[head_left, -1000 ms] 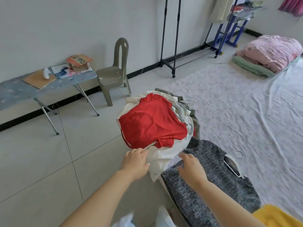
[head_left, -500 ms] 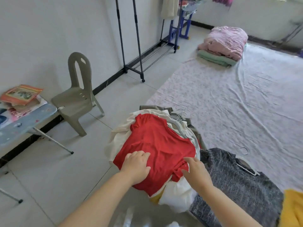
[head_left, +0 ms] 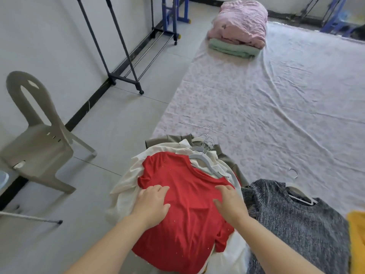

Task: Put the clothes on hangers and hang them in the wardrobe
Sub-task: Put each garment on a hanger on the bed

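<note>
A red t-shirt lies on top of a pile of cream and olive clothes that carry grey hangers. My left hand rests flat on the shirt's left side, fingers fairly straight. On the shirt's right side lies my right hand, fingers spread and pressing the cloth. A grey knit sweater on a white hanger lies to the right. The black clothes rack stands by the wall at the back.
A grey plastic chair stands at the left. A pale floral sheet covers the floor on the right, with folded pink and green bedding at its far end. A yellow cloth shows at the right edge. An ironing-board leg crosses the lower left.
The pile of clothes has come closer and lower in view. Both hands have moved from the pile's near edge up onto the red t-shirt. The view has swung right.
</note>
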`<state>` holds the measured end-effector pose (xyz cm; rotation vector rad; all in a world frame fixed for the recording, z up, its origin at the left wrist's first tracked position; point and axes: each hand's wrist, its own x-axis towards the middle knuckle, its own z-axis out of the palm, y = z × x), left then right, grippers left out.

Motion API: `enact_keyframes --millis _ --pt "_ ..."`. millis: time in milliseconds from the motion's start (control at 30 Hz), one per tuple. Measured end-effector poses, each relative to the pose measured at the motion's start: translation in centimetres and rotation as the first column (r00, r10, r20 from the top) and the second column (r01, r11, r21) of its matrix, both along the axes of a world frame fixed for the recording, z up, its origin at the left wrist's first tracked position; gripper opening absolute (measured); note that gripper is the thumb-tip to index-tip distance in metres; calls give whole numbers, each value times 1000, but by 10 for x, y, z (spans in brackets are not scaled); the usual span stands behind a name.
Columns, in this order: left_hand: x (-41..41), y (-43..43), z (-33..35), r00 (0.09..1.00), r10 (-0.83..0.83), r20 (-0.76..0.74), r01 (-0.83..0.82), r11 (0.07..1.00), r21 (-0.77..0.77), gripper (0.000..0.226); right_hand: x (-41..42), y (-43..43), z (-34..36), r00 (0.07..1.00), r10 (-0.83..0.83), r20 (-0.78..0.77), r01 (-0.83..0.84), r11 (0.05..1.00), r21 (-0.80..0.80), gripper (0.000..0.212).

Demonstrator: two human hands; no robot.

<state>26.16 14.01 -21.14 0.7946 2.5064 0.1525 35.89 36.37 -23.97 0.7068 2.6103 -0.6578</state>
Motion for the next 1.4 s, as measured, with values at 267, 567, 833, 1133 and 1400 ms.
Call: enact_keyframes --millis 267,567,833,1133,1400 --pt "-58 31 -63 997 -48 54 47 999 21 55 -86 37 -72 994 -95 51 95 996 1 41" --pt "-95 47 -140 993 -118 24 115 986 123 55 -151 54 -159 990 -140 -11 141 984 106 32" --pt "-105 48 -142 990 -141 -1 139 974 180 55 -144 47 -156 953 -248 -176 266 960 86 26" --pt "-109 69 -62 979 -167 -119 193 946 259 65 -103 17 -46 869 -263 -419 305 952 36 32" --pt "-71 66 -2 921 -352 -167 376 915 146 72 -17 -29 43 718 -292 -632 446 890 96 45"
